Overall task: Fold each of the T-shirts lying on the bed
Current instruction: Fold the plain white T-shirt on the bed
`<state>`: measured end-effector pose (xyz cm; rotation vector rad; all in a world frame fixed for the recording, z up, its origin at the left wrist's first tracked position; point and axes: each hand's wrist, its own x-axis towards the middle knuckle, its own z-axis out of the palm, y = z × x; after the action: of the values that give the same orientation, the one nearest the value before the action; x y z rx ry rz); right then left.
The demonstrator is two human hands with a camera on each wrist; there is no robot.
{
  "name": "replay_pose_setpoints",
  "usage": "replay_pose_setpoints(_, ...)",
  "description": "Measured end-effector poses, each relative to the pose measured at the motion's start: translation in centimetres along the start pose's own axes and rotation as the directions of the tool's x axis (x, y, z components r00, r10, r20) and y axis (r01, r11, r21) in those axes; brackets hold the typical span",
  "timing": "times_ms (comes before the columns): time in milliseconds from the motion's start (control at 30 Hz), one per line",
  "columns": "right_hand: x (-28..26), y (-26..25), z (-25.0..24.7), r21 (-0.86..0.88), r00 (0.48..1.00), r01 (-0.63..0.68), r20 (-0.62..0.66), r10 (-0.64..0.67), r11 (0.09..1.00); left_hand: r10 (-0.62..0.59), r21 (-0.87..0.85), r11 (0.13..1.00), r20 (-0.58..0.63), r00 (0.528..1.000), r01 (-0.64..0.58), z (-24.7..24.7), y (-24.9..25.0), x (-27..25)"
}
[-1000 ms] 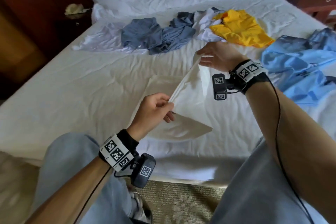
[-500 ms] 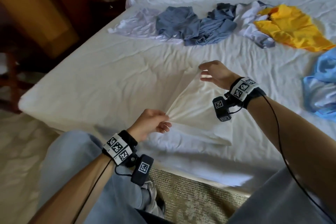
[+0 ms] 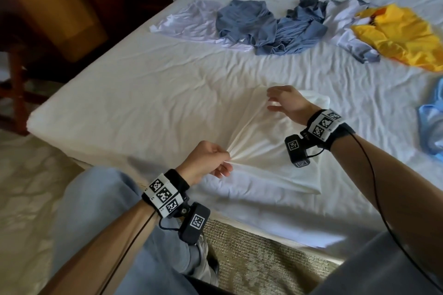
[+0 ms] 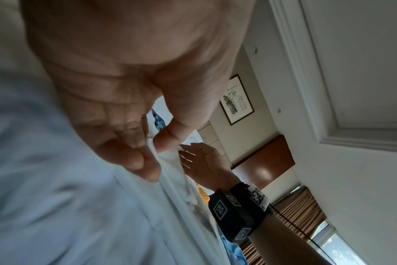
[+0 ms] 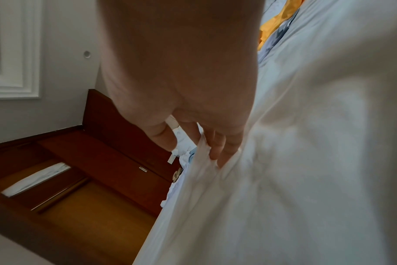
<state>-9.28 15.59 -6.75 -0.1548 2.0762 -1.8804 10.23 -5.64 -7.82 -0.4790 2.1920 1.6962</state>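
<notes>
— Cream cotton, that white T-shirt point(image 3: 268, 151): why does the left hand point(image 3: 206, 163) bunch its near edge?

— Probably to keep the cloth taut while it is laid flat on the bed point(image 3: 143, 108). Thumb and fingers are pinched together on that edge, so the shirt fans away from the grip towards the right hand point(image 3: 287, 102).

— And that one?

— Fingers nearly straight, pressing the far edge down. Other T-shirts, the yellow one point(image 3: 402, 36) included, lie crumpled well beyond.
</notes>
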Motion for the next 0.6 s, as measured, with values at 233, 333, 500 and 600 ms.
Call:
replay_pose_setpoints(233,0.5,1.5,0.9,-0.062,0.999,0.008,0.045,-0.005,0.998,-0.053,0.114,0.992,0.036,0.998,0.048,-0.2,-0.5,0.4)
replay_pose_setpoints(333,0.0,1.5,1.1,-0.256,0.997,0.034,0.074,-0.015,0.966,-0.042,0.181,0.983,0.015,0.999,0.038,-0.1,-0.5,0.4)
replay_pose_setpoints(500,0.0,2.0,2.0,-0.698,0.945,0.169,0.315,0.086,0.696,-0.027,0.248,0.968,0.016,1.000,0.022,-0.3,-0.4,0.3)
replay_pose_setpoints(600,-0.3,2.1,3.0,-0.853,0.940,0.234,0.322,0.117,0.466,0.009,0.341,0.940,0.017,1.000,-0.014,-0.3,-0.5,0.3)
